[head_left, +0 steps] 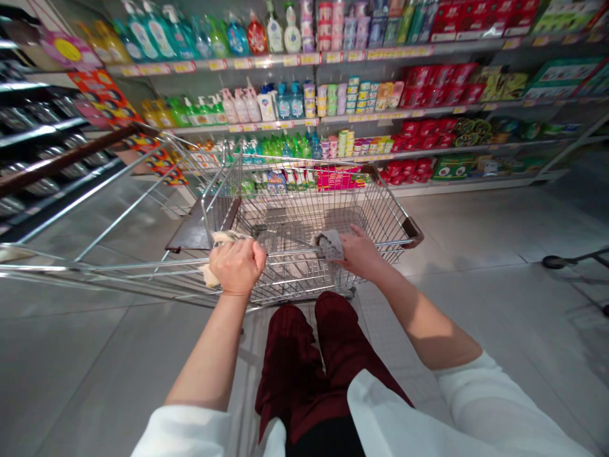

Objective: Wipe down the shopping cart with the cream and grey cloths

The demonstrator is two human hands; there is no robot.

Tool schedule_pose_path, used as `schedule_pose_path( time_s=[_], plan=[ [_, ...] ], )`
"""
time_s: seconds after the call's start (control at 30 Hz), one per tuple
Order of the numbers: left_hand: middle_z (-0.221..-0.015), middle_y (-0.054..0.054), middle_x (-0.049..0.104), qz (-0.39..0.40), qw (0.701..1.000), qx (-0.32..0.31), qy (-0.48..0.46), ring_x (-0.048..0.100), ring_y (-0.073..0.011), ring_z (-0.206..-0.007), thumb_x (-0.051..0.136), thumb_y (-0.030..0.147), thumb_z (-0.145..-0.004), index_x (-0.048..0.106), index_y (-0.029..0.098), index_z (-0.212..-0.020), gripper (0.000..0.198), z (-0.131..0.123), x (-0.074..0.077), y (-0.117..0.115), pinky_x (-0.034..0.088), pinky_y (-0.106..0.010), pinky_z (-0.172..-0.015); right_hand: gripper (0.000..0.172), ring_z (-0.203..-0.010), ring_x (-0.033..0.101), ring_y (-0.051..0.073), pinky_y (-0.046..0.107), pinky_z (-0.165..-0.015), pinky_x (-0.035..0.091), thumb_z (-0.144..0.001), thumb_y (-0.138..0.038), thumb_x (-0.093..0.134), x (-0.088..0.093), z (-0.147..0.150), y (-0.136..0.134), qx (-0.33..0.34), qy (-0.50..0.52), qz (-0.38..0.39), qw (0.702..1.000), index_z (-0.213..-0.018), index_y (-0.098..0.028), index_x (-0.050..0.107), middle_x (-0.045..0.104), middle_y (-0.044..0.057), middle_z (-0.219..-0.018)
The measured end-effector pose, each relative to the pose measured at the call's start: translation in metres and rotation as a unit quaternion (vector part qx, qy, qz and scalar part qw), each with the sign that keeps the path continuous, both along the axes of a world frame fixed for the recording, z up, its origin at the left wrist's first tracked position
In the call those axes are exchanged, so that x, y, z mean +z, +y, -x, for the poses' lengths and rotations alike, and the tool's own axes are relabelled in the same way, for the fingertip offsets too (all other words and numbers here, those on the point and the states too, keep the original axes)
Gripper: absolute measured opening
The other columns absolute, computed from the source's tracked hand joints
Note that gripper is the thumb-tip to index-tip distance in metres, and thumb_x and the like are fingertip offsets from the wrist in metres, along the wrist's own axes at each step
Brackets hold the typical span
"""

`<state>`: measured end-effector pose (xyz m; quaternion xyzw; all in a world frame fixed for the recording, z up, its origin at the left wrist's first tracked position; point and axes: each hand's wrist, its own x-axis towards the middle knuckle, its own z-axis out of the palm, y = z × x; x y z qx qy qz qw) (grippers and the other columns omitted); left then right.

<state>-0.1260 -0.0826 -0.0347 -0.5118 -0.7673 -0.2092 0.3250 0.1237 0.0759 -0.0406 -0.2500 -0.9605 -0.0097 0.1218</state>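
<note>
A metal shopping cart (304, 285) stands side-on before me, its wire basket holding nothing that I can make out. My left hand (236, 265) is closed around a cream cloth (210, 277) on the cart's near top rail. To the right, my right hand (356, 252) holds a grey cloth (329, 244) against the same rail, its fingers partly hidden by the cloth.
Shelves of pump bottles, tubs and red packs (421, 86) run behind the cart. Another cart's frame (118, 219) adjoins at the left. A wheeled frame (578, 259) stands on the floor at the right edge.
</note>
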Motion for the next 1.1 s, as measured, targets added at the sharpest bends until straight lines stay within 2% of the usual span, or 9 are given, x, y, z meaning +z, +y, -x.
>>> schedule_pose_path(
  time_s=[0.2, 0.33, 0.43, 0.53, 0.6, 0.77, 0.87, 1.0, 1.1],
  plan=[
    [-0.06, -0.006, 0.055, -0.019, 1.0, -0.001, -0.011, 0.049, -0.023, -0.066, 0.052, 0.026, -0.086, 0.046, 0.023, -0.062, 0.025, 0.001, 0.0, 0.002, 0.021, -0.037, -0.065, 0.04, -0.123, 0.056, 0.029, 0.051, -0.114, 0.026, -0.088, -0.032, 0.062, -0.025, -0.068, 0.027, -0.089, 0.091, -0.045, 0.991, -0.123, -0.015, 0.063, 0.067, 0.015, -0.125],
    [-0.059, -0.005, 0.055, -0.024, 0.999, 0.016, 0.017, 0.048, -0.0225, -0.064, 0.051, 0.025, -0.086, 0.046, 0.023, -0.061, 0.026, 0.001, -0.002, 0.002, 0.02, -0.037, -0.065, 0.04, -0.118, 0.06, 0.027, 0.042, -0.102, 0.044, -0.088, -0.03, 0.056, -0.032, -0.106, 0.04, -0.07, 0.189, -0.024, 0.979, -0.123, -0.012, 0.064, 0.067, 0.017, -0.123],
    [-0.059, -0.005, 0.057, -0.027, 0.999, 0.022, 0.036, 0.049, -0.0219, -0.064, 0.051, 0.024, -0.087, 0.046, 0.022, -0.062, 0.026, 0.001, -0.003, 0.003, 0.02, -0.037, -0.065, 0.041, -0.109, 0.064, 0.027, 0.04, -0.092, 0.051, -0.088, -0.036, 0.052, -0.025, -0.137, 0.055, -0.17, 0.291, -0.023, 0.941, -0.118, -0.013, 0.066, 0.069, 0.016, -0.116],
    [-0.06, -0.005, 0.058, -0.032, 0.997, 0.038, 0.054, 0.05, -0.0218, -0.064, 0.05, 0.024, -0.088, 0.046, 0.022, -0.062, 0.026, 0.0, -0.005, 0.004, 0.02, -0.037, -0.065, 0.046, -0.114, 0.061, 0.032, 0.047, -0.098, 0.048, -0.084, -0.044, 0.054, -0.016, -0.159, 0.073, -0.324, 0.368, -0.044, 0.871, -0.119, -0.015, 0.065, 0.068, 0.015, -0.118],
    [-0.06, -0.005, 0.059, -0.033, 0.997, 0.044, 0.061, 0.05, -0.022, -0.064, 0.05, 0.024, -0.088, 0.046, 0.022, -0.062, 0.027, 0.0, -0.005, 0.005, 0.02, -0.037, -0.064, 0.051, -0.117, 0.06, 0.033, 0.049, -0.102, 0.046, -0.083, -0.048, 0.054, -0.014, -0.161, 0.08, -0.357, 0.378, -0.017, 0.854, -0.12, -0.016, 0.065, 0.068, 0.014, -0.121],
    [-0.06, -0.004, 0.058, -0.034, 0.998, 0.043, 0.039, 0.05, -0.022, -0.065, 0.049, 0.024, -0.088, 0.045, 0.022, -0.061, 0.028, -0.002, -0.004, 0.007, 0.02, -0.037, -0.065, 0.065, -0.123, 0.057, 0.031, 0.042, -0.103, 0.047, -0.091, -0.06, 0.039, -0.018, -0.135, 0.085, -0.252, 0.249, 0.148, 0.923, -0.133, -0.014, 0.059, 0.063, 0.015, -0.132],
    [-0.06, -0.005, 0.058, -0.032, 0.998, 0.039, 0.025, 0.05, -0.0219, -0.065, 0.048, 0.024, -0.088, 0.045, 0.022, -0.061, 0.028, -0.003, -0.002, 0.006, 0.019, -0.037, -0.065, 0.064, -0.124, 0.057, 0.032, 0.043, -0.103, 0.045, -0.094, -0.058, 0.033, -0.009, -0.121, 0.096, -0.279, 0.169, 0.171, 0.93, -0.133, -0.015, 0.059, 0.061, 0.016, -0.134],
    [-0.06, -0.006, 0.059, -0.017, 0.998, 0.041, 0.034, 0.049, -0.0224, -0.065, 0.048, 0.025, -0.088, 0.045, 0.022, -0.061, 0.028, -0.003, -0.001, 0.005, 0.019, -0.037, -0.064, 0.052, -0.112, 0.063, 0.035, 0.043, -0.095, 0.048, -0.09, -0.055, 0.048, 0.01, -0.107, 0.125, -0.307, 0.007, 0.173, 0.936, -0.112, -0.014, 0.071, 0.069, 0.018, -0.117],
    [-0.06, -0.006, 0.059, -0.015, 0.997, 0.052, 0.046, 0.048, -0.0225, -0.064, 0.049, 0.025, -0.088, 0.045, 0.022, -0.06, 0.028, -0.002, -0.001, 0.006, 0.019, -0.037, -0.063, 0.043, -0.104, 0.066, 0.033, 0.04, -0.088, 0.05, -0.086, -0.054, 0.057, 0.017, -0.096, 0.139, -0.3, -0.043, 0.17, 0.938, -0.104, -0.019, 0.073, 0.073, 0.016, -0.106]
  ],
)
